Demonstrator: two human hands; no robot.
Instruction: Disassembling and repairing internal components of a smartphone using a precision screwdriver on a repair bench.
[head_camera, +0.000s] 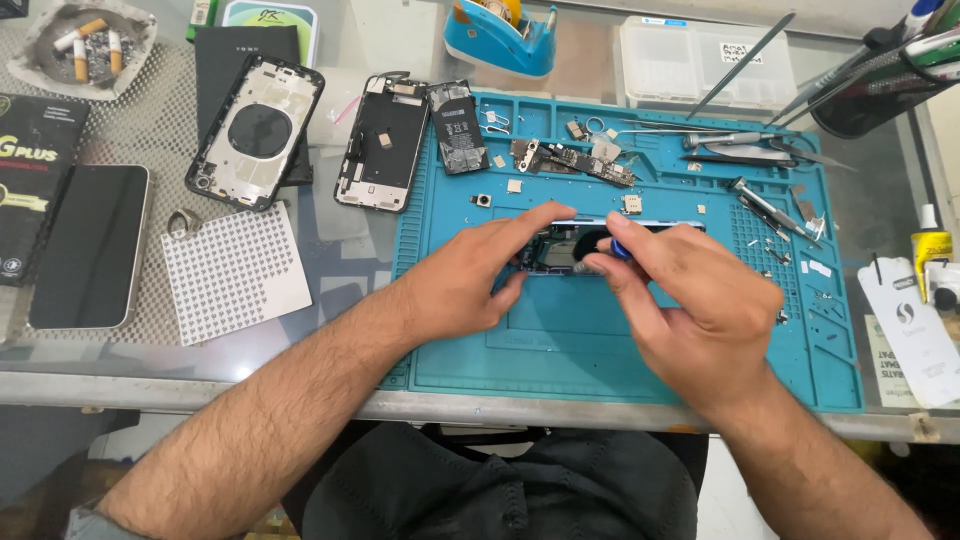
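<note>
the opened phone body (560, 247) lies near the middle of the teal work mat (560, 340), long side running left to right, tipped up a little on its near edge between the two hands. its frame is thin and light blue along the far rim; the inside shows dark parts and a dark round shape, mostly hidden by fingers. the left hand (465, 285) grasps the left end of the phone body, forefinger stretched along its far edge and thumb under the near edge. the right hand (690, 300) pinches a small screwdriver with a blue cap (621, 250) between thumb and fingertips, the tip resting inside the phone body; the tip itself cannot be made out.

further back on the mat lie a black battery (459, 128), a narrow logic board (575, 160), tweezers (740, 142) and small screws. left of the mat, on the glass table (340, 250), sit a white rear housing (256, 132), a dark screen assembly (382, 142), a white dotted pad (236, 272) and a black phone (92, 245). a blue tape dispenser (498, 38) stands behind the mat.
</note>
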